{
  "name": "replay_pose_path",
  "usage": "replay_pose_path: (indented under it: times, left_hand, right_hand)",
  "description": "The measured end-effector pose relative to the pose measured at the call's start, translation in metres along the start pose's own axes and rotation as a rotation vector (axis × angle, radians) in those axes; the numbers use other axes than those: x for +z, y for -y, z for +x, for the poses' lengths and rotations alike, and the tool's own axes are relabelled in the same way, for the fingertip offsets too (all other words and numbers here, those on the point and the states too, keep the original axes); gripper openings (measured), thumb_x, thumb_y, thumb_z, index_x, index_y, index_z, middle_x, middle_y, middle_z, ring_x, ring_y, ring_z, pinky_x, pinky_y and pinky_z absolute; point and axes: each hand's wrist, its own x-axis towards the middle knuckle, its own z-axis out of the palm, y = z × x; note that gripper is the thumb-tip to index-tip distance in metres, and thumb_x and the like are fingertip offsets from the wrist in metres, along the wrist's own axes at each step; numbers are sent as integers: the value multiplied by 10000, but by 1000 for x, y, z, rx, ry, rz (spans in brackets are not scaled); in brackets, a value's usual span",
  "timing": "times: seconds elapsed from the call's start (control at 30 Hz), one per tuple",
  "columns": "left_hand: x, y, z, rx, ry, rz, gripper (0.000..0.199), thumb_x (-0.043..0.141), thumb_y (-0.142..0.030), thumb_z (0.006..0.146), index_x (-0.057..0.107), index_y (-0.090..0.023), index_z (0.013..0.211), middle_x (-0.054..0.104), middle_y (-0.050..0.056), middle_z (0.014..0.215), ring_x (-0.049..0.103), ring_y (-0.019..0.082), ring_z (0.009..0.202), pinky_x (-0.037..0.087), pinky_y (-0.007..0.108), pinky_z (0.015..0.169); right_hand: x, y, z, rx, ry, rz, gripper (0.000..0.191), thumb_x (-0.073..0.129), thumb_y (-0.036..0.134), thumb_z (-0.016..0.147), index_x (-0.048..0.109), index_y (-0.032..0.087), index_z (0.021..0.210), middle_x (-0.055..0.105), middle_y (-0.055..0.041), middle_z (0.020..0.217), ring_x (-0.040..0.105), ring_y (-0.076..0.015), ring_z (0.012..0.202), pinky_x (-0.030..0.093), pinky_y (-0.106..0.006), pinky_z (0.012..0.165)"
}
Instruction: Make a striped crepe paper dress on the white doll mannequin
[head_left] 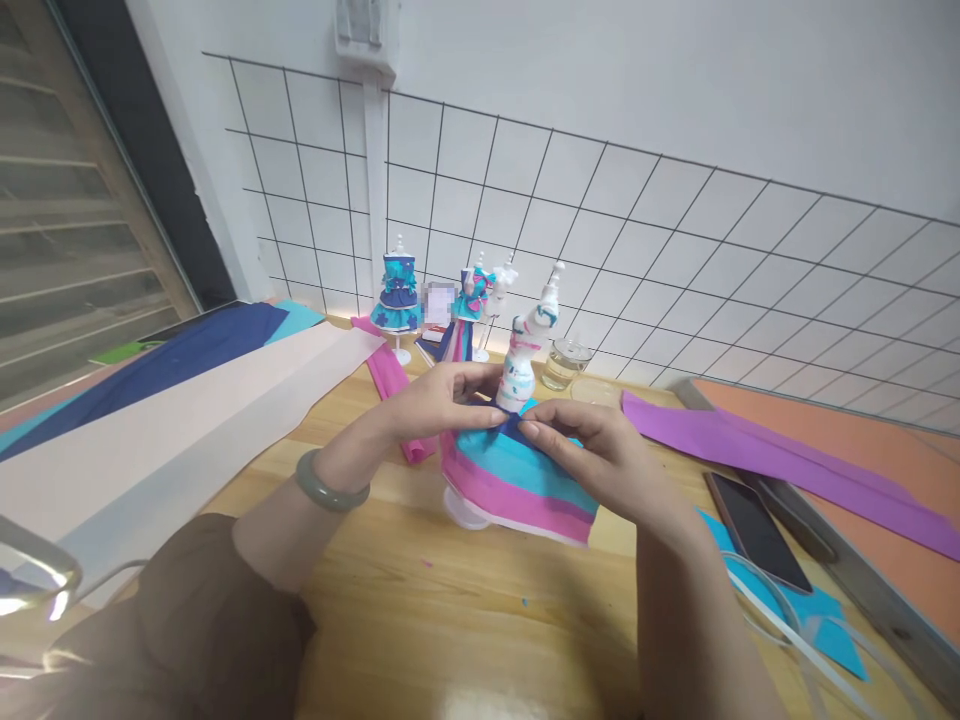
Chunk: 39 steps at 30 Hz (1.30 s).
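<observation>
A small white dress form (519,372) with pink and blue marks leans slightly to the right on its round base. Around its lower part hangs a layered skirt (517,480) in navy, light blue and pink with a white edge. My left hand (450,400) pinches the navy waist of the skirt at the form's left side, fingers partly behind the form. On the right side, my right hand (592,440) holds the same waist edge between thumb and index finger. Both hands nearly meet in front of the form.
Dressed mini forms (398,290) stand behind, near a glass cup (564,365). Long cloth strips (187,390) lie at left. Purple cloth (780,455), a phone (757,530), blue cloth (840,640) and white ribbon lie at right. A wire grid (497,200) lines the wall.
</observation>
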Motion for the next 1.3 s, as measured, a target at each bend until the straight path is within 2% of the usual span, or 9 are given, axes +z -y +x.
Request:
replay_pose_path:
  times: [0.17,0.37,0.67,1.0,1.3]
  left_hand:
    - [-1,0,0,10,25,5,534,687,-243,728,547,-155,1236,609,120,1201,570,230,1097,454,348,924]
    - [0,1,0,51,47,10,519,668,-237,747,540,-167,1245,608,112,1204,566,230,1106,445,363,944]
    - [4,-2,0,33,11,0,561,682,-228,729,527,-176,1267,621,112,1181,571,232,1089,455,364,928]
    - [6,-5,0,33,105,-6,434,619,-260,801,561,-199,1227,601,100,1205,546,217,1119,469,320,891]
    - [5,-2,0,25,45,-1,589,676,-265,750,492,-192,1304,588,118,1233,547,251,1125,464,356,905]
  right_hand:
    - [-2,-1,-1,21,24,-9,251,514,381,882,678,199,827,663,-19,756,561,-139,662,435,-241,552]
    - [3,-6,2,9,-61,15,179,596,362,832,691,214,864,697,-25,831,605,-160,729,475,-268,613]
    - [8,-9,6,22,-174,3,179,648,355,784,650,186,725,663,-22,693,573,-135,609,463,-253,529]
    - [6,-13,6,52,-181,48,200,663,379,770,661,179,754,683,-34,736,599,-146,631,483,-261,550]
    - [5,-12,6,83,-169,68,218,669,390,760,649,173,746,674,-33,710,582,-140,610,451,-247,518]
